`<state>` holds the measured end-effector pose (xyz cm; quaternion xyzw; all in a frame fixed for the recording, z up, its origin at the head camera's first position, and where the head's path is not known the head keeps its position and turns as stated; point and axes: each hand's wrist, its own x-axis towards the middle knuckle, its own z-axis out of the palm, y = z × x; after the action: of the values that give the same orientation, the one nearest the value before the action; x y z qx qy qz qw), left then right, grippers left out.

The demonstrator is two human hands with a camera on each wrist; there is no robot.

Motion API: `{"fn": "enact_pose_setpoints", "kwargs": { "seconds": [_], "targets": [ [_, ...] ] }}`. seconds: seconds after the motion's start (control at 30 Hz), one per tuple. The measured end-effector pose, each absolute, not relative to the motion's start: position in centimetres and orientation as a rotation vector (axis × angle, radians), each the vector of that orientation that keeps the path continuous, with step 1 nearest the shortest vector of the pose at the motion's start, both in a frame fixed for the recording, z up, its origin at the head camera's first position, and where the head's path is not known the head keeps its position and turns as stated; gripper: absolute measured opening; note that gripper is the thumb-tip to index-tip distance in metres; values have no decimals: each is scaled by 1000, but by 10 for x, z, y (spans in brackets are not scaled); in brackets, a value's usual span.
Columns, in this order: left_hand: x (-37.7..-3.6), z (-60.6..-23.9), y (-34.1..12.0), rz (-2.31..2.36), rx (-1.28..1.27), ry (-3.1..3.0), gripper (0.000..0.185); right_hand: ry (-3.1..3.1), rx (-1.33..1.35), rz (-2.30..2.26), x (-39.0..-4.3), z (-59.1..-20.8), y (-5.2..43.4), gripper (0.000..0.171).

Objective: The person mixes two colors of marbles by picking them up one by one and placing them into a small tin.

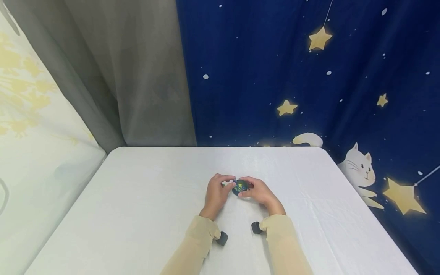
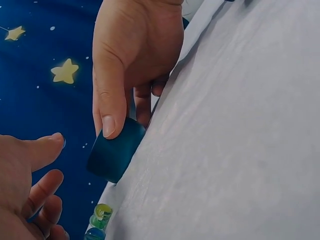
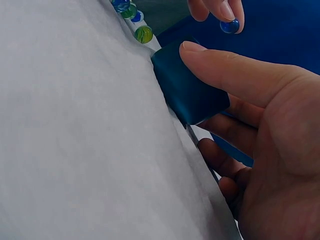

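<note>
A small dark teal round tin [image 3: 187,92] stands on the white table, with yellow, green and blue marbles [image 1: 240,186] visible inside it in the head view. My right hand [image 1: 262,191] grips its side, thumb on the near wall and fingers round the back. Over the tin's left edge, my left hand [image 1: 216,194] pinches a blue marble [image 3: 230,26] between thumb and fingertip. Several loose marbles lie on the table beside the tin, among them a yellow-green one [image 3: 144,34]. In the head view my left hand mostly hides these.
The white table [image 1: 154,214] has rounded far corners. Behind it hang a grey curtain [image 1: 151,76] and a blue curtain [image 1: 247,76] with stars and a white cat. Black wrist devices [image 1: 222,238] sit at both sleeves, close above the table.
</note>
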<state>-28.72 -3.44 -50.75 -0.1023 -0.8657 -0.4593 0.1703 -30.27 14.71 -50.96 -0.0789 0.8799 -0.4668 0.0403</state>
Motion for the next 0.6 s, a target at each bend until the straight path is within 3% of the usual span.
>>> {"fn": "enact_pose_setpoints", "kwargs": {
  "seconds": [0.6],
  "targets": [
    [-291, -503, -44, -1357, -260, -2359, 20, 2691, -231, -1432, -301, -508, 148, 56]
  ]
}}
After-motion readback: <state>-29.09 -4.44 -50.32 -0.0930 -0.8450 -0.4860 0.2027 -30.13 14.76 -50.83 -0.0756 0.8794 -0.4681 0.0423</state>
